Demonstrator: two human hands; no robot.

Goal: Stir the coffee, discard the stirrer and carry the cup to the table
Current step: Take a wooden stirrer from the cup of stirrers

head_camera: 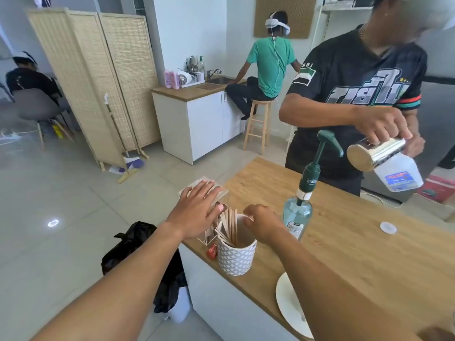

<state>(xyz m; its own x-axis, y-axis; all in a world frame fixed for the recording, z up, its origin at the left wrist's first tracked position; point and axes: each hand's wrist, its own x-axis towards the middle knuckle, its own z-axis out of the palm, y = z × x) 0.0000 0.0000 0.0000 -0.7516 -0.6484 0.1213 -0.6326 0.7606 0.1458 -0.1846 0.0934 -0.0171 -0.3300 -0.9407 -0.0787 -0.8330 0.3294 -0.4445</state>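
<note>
hands at the stirrer pot

the left hand lies flat with its fingers spread on top of a clear sachet holder at the corner of the wooden counter. the right hand hangs over the far rim of the patterned pot with its fingers curled downward; it may be pinching a stirrer or the rim, but the view does not settle it. the wooden stirrers stand bunched in the pot's left side, leaning toward the sachet holder, between the two hands. the pot sits at the counter's near edge, just beside the holder, with a small red packet lying against its left foot. a glass syrup bottle with a green pump stands just right of the right hand. a white plate shows under the right forearm, and a small white lid lies well apart toward the right. across the counter another person tilts a steel jug over a plastic bottle. a black bin bag sits on the floor below the left arm
</note>
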